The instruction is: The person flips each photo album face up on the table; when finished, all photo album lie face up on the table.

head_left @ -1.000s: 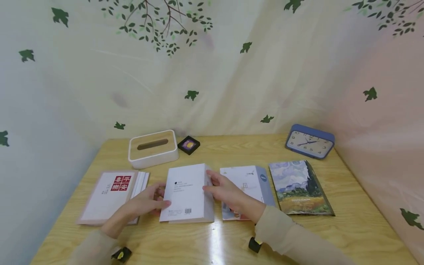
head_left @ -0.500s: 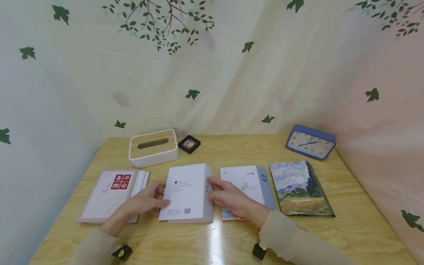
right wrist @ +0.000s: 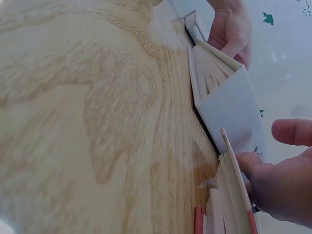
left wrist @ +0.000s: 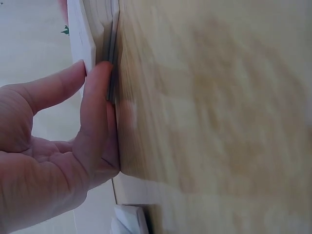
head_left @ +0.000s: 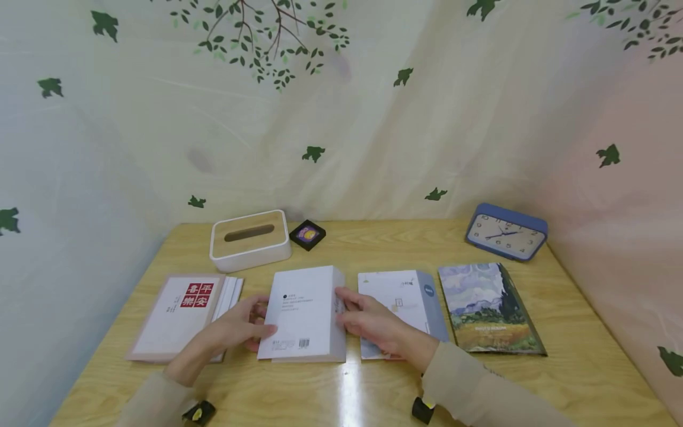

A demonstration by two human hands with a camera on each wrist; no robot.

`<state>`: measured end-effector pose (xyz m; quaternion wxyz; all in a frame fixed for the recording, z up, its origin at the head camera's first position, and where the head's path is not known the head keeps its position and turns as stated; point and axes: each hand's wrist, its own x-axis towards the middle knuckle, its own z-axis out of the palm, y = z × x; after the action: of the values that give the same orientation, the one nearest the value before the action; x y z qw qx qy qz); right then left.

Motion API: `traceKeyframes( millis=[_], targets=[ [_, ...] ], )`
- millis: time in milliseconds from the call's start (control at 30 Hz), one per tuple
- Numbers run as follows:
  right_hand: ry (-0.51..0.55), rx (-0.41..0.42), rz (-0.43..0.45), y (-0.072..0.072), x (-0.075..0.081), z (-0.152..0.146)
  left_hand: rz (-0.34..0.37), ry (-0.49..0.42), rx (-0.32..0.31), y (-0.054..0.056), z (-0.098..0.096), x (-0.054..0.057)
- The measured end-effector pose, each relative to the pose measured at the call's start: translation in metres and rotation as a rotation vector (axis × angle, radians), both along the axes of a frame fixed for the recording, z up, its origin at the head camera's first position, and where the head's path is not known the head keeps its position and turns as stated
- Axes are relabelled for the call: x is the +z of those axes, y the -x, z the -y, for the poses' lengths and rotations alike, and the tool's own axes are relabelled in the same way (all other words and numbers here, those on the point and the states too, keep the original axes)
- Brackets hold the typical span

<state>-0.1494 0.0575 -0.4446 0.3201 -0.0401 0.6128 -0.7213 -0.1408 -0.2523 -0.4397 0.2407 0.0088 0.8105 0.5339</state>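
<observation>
A white book (head_left: 301,317) lies at the middle of the table, its printed back cover with a barcode facing up and its spine towards the right. My left hand (head_left: 237,323) pinches the book's left edge, thumb on the cover and index finger at the page edges, as the left wrist view shows. At the opposite side my right hand (head_left: 373,320) touches the spine with its fingers. In the right wrist view the right thumb (right wrist: 292,131) stands off from the book (right wrist: 231,109). The right hand partly covers a white and blue book (head_left: 392,296).
Stacked books (head_left: 178,317) with red square characters lie left, and a landscape-painting book (head_left: 488,308) lies right. Along the back stand a tissue box (head_left: 251,240), a small black framed item (head_left: 308,235) and a blue clock (head_left: 507,231).
My right hand has slid a little down the spine, towards me. The left hand keeps its hold on the book, and the head view has shifted slightly.
</observation>
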Motion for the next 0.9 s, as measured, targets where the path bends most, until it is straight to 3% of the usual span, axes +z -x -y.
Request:
traceKeyframes(
  millis=[233, 467, 700, 900],
  targets=[
    [-0.161, 0.068, -0.091, -0.003, 0.011, 0.003, 0.000, -0.006, 0.006, -0.003, -0.002, 0.001],
    [-0.028, 0.063, 0.070, 0.008, 0.016, -0.002, 0.012, 0.000, 0.025, 0.000, -0.002, 0.000],
    [0.092, 0.008, 0.145, 0.016, 0.014, 0.000, 0.047, -0.016, 0.024, 0.001, -0.006, 0.003],
    [0.138, -0.011, 0.166, 0.017, 0.015, -0.001, 0.037, -0.011, 0.004, 0.002, -0.008, 0.005]
  ],
)
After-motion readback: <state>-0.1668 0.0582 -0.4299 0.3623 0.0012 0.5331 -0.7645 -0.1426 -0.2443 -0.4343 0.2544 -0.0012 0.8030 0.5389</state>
